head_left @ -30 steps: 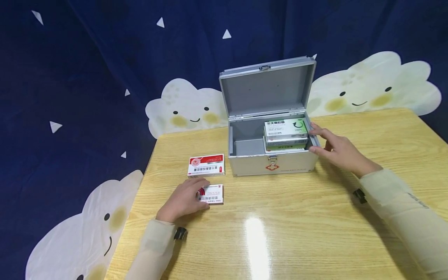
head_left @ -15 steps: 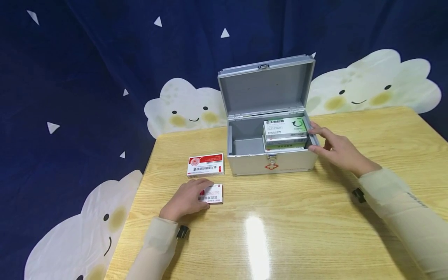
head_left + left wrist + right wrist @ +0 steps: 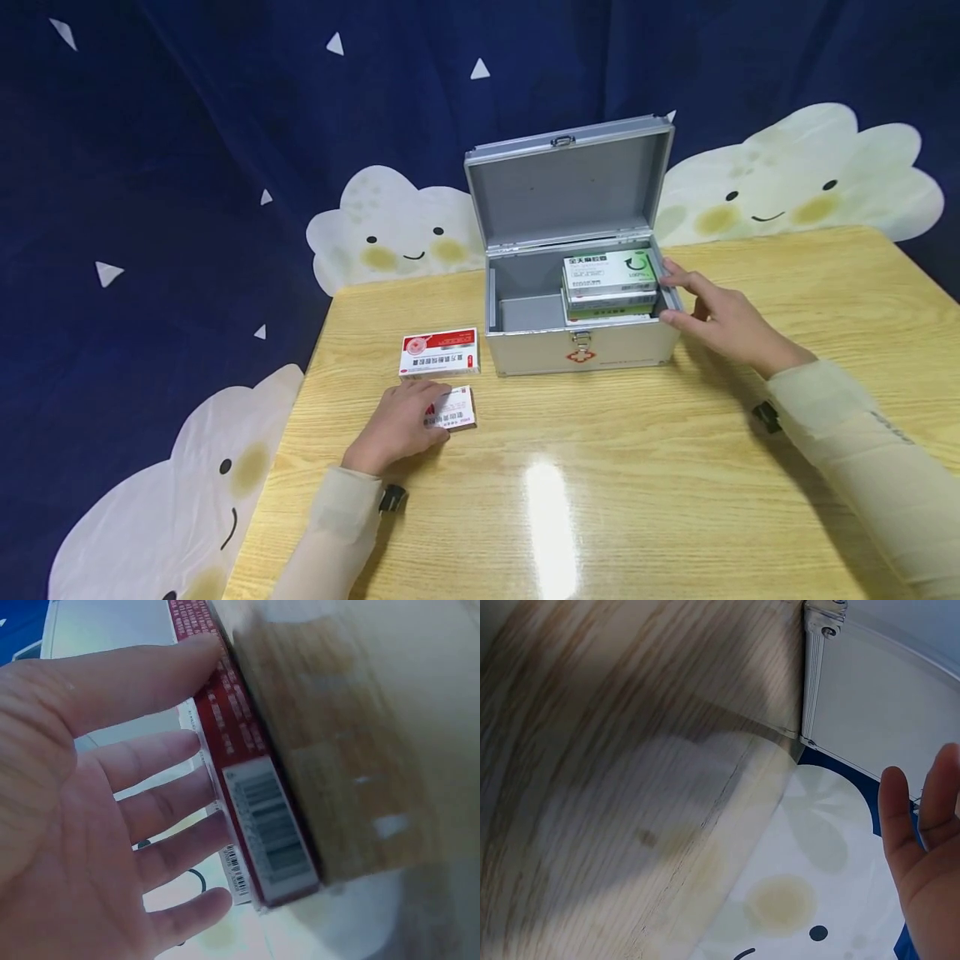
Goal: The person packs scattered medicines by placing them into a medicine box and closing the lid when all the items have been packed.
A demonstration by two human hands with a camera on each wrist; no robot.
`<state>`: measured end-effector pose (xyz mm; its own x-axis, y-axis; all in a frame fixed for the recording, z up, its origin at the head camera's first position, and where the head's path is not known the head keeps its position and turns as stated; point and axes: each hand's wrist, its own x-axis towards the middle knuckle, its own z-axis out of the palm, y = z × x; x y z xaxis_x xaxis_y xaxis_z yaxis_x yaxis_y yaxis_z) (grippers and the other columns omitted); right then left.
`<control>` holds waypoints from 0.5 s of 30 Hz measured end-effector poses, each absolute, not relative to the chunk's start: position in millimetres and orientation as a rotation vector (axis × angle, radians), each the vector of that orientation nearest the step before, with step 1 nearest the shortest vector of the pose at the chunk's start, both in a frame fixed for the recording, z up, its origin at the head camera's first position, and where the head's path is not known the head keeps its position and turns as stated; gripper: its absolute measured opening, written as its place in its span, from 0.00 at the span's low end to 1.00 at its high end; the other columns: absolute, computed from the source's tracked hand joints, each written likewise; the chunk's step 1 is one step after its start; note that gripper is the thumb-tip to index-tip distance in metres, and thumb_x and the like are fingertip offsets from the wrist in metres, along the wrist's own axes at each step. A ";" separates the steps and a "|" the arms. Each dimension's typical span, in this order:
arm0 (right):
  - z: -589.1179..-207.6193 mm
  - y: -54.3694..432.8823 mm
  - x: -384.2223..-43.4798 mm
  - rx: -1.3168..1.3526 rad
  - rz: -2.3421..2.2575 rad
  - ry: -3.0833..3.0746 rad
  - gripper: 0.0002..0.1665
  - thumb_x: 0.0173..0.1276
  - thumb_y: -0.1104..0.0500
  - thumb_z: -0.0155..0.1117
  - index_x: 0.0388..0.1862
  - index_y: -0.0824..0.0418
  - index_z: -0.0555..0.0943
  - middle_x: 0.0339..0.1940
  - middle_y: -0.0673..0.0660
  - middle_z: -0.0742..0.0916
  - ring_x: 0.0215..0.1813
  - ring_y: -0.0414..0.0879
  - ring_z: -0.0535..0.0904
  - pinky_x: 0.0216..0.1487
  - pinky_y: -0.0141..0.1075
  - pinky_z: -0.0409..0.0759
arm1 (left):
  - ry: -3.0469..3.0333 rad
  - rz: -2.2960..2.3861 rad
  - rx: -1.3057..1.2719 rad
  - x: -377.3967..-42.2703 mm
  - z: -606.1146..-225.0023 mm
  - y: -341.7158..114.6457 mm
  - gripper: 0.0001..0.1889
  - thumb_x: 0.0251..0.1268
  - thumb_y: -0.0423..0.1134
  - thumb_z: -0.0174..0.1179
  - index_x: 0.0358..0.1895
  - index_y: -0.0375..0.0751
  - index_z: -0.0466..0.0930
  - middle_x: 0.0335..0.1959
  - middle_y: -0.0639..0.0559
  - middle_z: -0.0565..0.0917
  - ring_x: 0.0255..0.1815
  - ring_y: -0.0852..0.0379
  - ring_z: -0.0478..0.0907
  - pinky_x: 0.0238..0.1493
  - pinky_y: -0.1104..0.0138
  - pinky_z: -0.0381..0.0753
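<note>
The left hand (image 3: 401,421) has a small white box (image 3: 456,408) pinched between thumb and fingers, over the table (image 3: 637,483); the left wrist view shows the thumb on the box's dark red side, which bears a barcode. Whether the box is clear of the wood I cannot tell. Just beyond it lies a red-and-white box (image 3: 442,352), flat on the table, left of the silver case (image 3: 633,350). The right hand (image 3: 723,325) is at the case's right end — fingers loosely spread, tips resting on the rim, grasping nothing. The case stands with its lid (image 3: 570,187) raised, a red cross (image 3: 581,356) below the latch (image 3: 581,339). Inside, on the right, sits a stack of boxes (image 3: 609,283), a white-and-green one on top. Behind the table hangs a dark blue curtain (image 3: 225,100) — smiling white clouds (image 3: 405,212) and small triangles on it.
</note>
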<state>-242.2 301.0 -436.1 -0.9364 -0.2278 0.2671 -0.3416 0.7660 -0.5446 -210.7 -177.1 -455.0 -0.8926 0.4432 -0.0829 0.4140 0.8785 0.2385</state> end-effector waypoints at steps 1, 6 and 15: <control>-436.0 300.8 -242.5 0.450 0.909 -2.777 0.31 0.72 0.49 0.61 0.72 0.51 0.68 0.81 0.50 0.63 0.25 0.38 0.68 0.28 0.31 0.68 | 2.921 0.322 0.671 -210.9 -455.1 -177.5 0.34 0.51 0.45 0.73 0.65 0.46 0.76 0.63 0.48 0.81 0.67 0.44 0.73 0.68 0.46 0.69; -436.0 300.5 -243.4 0.442 0.916 -2.776 0.30 0.72 0.49 0.61 0.71 0.50 0.69 0.81 0.49 0.63 0.25 0.38 0.69 0.28 0.31 0.68 | 2.987 0.346 0.654 -211.2 -453.7 -179.6 0.35 0.54 0.52 0.70 0.67 0.47 0.74 0.63 0.48 0.81 0.65 0.44 0.75 0.63 0.46 0.71; -436.0 299.4 -242.2 0.442 0.910 -2.762 0.30 0.72 0.49 0.62 0.70 0.50 0.70 0.81 0.48 0.64 0.25 0.37 0.68 0.28 0.31 0.67 | 3.083 0.458 0.605 -205.7 -442.1 -181.7 0.30 0.57 0.53 0.67 0.61 0.43 0.78 0.52 0.47 0.86 0.47 0.51 0.82 0.50 0.55 0.79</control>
